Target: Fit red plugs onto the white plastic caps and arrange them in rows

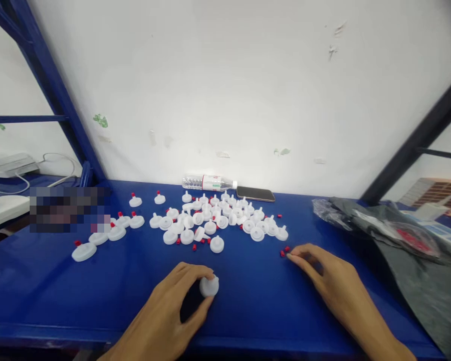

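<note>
left hand (169, 307) — pinches white cap (210, 287) | right hand (328, 273) — beside red caps (282, 253)

Caps (217, 244) on table (248, 296); bottle (212, 183) behind, phone (255, 194) right of bottle.

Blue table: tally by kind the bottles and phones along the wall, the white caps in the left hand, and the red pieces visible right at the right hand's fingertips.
Bottle: 1
Phone: 1
White cap in the left hand: 1
Red pieces at the right hand: 2
Total: 5
</note>
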The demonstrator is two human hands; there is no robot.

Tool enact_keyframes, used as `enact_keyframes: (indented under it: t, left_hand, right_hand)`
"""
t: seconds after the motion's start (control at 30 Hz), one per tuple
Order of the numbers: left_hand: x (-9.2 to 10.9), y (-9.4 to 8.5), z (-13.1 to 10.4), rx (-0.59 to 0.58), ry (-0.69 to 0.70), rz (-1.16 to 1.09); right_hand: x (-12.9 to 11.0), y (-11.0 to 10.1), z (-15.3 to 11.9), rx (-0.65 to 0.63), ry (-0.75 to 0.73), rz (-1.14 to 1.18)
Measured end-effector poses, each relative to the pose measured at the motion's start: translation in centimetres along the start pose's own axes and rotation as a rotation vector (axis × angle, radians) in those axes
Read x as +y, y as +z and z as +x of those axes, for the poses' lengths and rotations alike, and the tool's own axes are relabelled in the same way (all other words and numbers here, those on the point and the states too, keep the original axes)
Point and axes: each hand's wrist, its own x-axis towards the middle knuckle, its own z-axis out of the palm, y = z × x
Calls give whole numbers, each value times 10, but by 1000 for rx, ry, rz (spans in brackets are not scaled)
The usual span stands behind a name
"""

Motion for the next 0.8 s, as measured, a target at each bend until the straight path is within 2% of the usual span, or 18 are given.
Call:
enact_keyframes:
  t: [0.13,0.27,0.37,0.47,0.63,0.8]
  left_hand:
    - [5,-3,0,-27,-66,-47]
    - [5,-2,-1,-40,-135,-49]
    - [3,0,-2,-30,-156,-78]
    - [2,1,-3,-29,-114,-122]
    - [0,1,-4,-19,-74,-129]
    - [3,0,-5,6,-65,-116]
  right_hand:
    - [-19,-1,-4,28,71,245]
    - [-66,12,-9,37,-7,466]
    - [-103,31,-15,-61,-126,562]
    - [-126,50,-20,-158,-170,620]
    - [-134,64,-23,-244,-232,613]
    - [-131,63,-24,-250,-168,591]
